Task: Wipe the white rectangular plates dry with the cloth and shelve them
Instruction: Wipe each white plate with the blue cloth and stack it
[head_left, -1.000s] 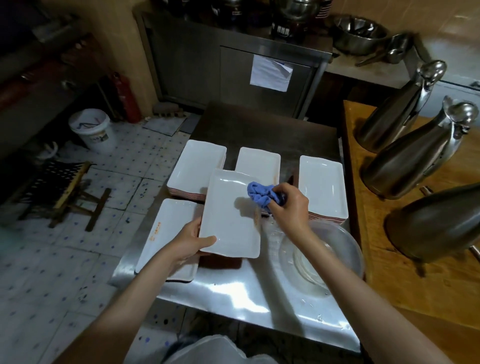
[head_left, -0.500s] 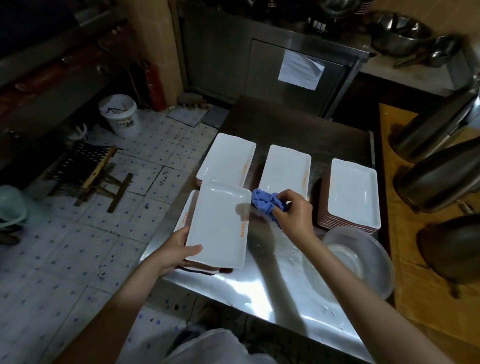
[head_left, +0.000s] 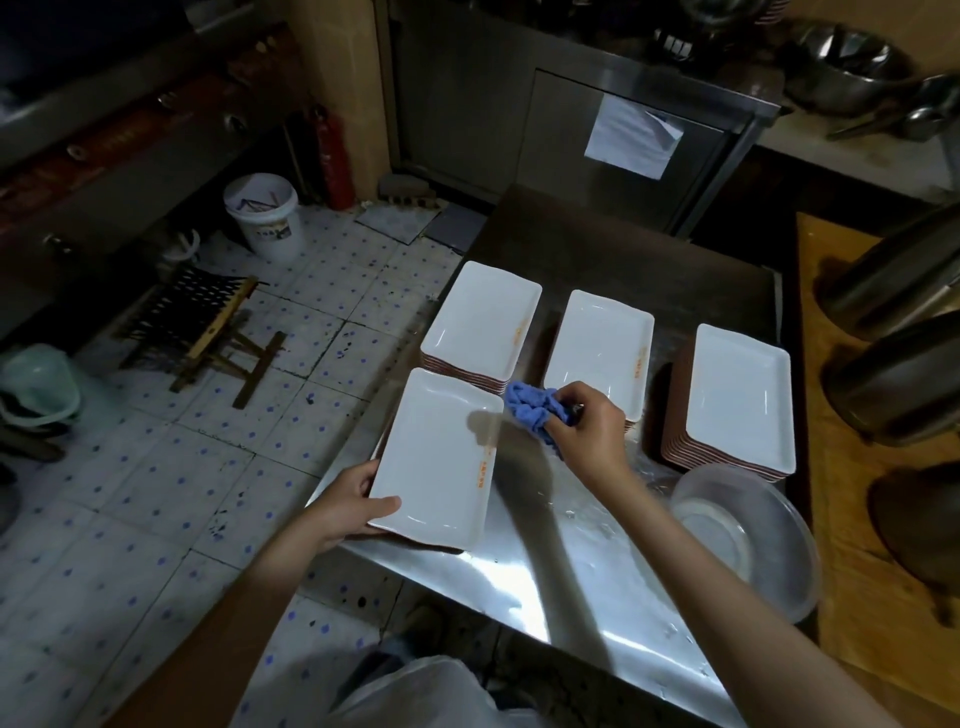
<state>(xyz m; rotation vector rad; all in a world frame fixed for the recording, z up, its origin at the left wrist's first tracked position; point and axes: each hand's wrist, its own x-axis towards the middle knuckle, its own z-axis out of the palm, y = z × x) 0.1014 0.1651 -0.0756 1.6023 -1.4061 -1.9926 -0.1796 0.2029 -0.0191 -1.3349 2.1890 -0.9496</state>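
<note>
A white rectangular plate (head_left: 436, 457) lies at the left edge of the steel table (head_left: 561, 582), on top of another plate. My left hand (head_left: 353, 506) grips its near left corner, thumb on the rim. My right hand (head_left: 589, 434) holds a bunched blue cloth (head_left: 532, 408) just beyond the plate's far right corner, above the table. Three stacks of white plates stand behind: one at back left (head_left: 480, 322), one in the middle (head_left: 597, 348), one at the right (head_left: 737, 397).
A clear plastic basin (head_left: 748, 535) sits at the table's right edge. Steel jugs (head_left: 893, 384) lie on the wooden counter at the right. A white bucket (head_left: 265, 215), a folded stool (head_left: 202, 327) and a green bin (head_left: 39, 387) stand on the tiled floor at the left.
My left hand carried the plate left and down onto the plate at the table's left edge. The cloth in my right hand came off the plate's surface.
</note>
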